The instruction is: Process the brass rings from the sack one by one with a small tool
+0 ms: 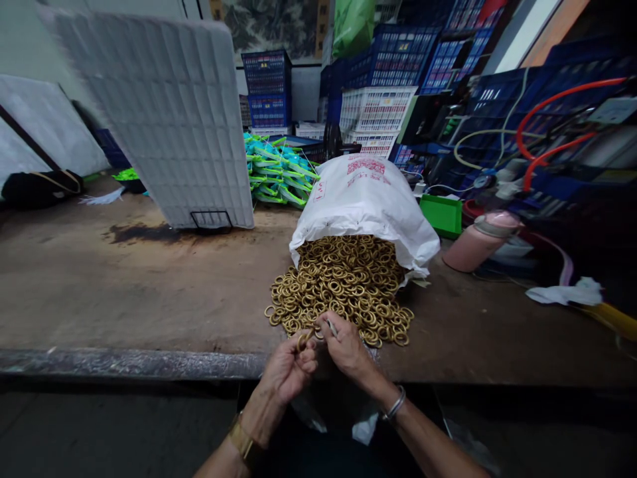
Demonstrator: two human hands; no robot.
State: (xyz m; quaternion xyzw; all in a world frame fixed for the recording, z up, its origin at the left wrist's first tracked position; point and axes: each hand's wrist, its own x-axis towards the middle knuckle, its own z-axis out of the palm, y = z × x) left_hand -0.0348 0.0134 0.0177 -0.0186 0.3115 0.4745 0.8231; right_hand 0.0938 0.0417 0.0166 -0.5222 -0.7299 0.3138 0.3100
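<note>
A white woven sack (361,192) lies on its side on the workbench, its mouth facing me. Brass-coloured rings (343,285) spill out of it in a heap toward the front edge. Just in front of the heap, my left hand (288,368) pinches a brass ring (304,340) between thumb and fingers. Close beside it, my right hand (346,348) is closed, with a small pale, thin object (331,326) showing at its fingers; its kind is too small to tell. The fingertips of both hands nearly meet at the ring.
A ribbed white panel (164,119) stands upright in a wire stand on the left. Behind are bright green and blue bundled items (279,169) and stacked crates (378,109). To the right are a pink bottle (480,240), a green tray (442,216) and red hoses (535,162).
</note>
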